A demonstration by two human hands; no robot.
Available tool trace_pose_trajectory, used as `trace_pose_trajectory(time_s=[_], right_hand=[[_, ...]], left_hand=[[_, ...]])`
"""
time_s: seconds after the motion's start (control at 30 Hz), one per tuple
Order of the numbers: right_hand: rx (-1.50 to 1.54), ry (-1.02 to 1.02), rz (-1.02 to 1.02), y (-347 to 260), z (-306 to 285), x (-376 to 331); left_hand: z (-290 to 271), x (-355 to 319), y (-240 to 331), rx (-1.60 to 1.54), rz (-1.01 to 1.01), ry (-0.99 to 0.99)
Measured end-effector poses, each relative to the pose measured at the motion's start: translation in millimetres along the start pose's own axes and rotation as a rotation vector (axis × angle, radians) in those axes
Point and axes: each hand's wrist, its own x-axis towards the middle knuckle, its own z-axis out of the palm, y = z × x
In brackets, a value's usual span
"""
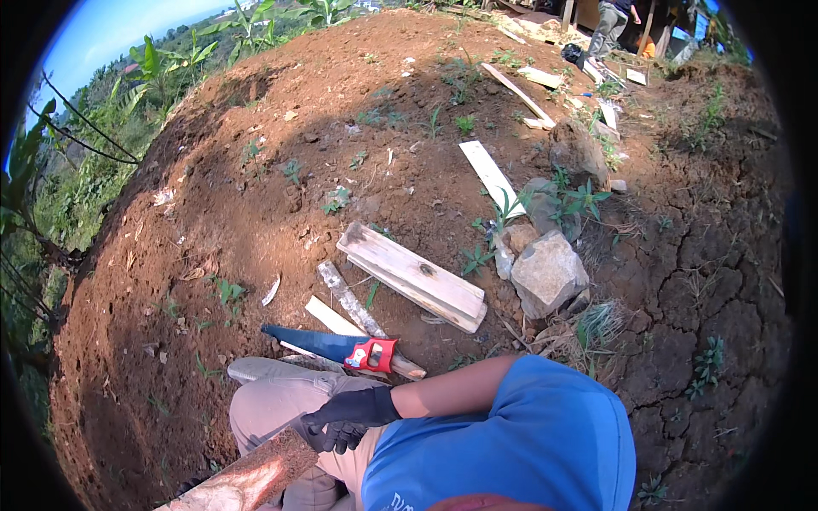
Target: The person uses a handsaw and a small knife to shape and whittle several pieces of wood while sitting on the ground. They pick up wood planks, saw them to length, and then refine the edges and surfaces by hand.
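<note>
Keeping the rough, brown-and-pale wooden piece (249, 477) steady helps us, though whether our black-gloved right hand (351, 418) or mostly hidden left hand (187, 485) clamps it, we cannot tell.

An outdoor hillside work spot was indicated by bare reddish-brown soil (170, 281), scattered flat pale wooden boards (492, 179) and broad-leaved green plants (152, 64).

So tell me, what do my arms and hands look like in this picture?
Your right hand wears a dark, mostly black glove that reaches the wrist. The forearm is bare, up to a plain blue short sleeve. Of your left hand only a small dark patch shows, probably gloved too.
</note>
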Motion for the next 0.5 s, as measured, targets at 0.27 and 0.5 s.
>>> trace_pose_trajectory(time_s=[0.27, 0.5], right_hand=[[0.054, 0.041, 0.125, -23.7, -6.2, 11.0], [-0.012, 0.127, 0.088, -17.9, 3.4, 15.1]], left_hand=[[-11.6, 52.0, 43.9, 0.380, 0.505, 0.055], [-89.6, 138.8, 8.1, 0.988, 0.553, 0.275]])
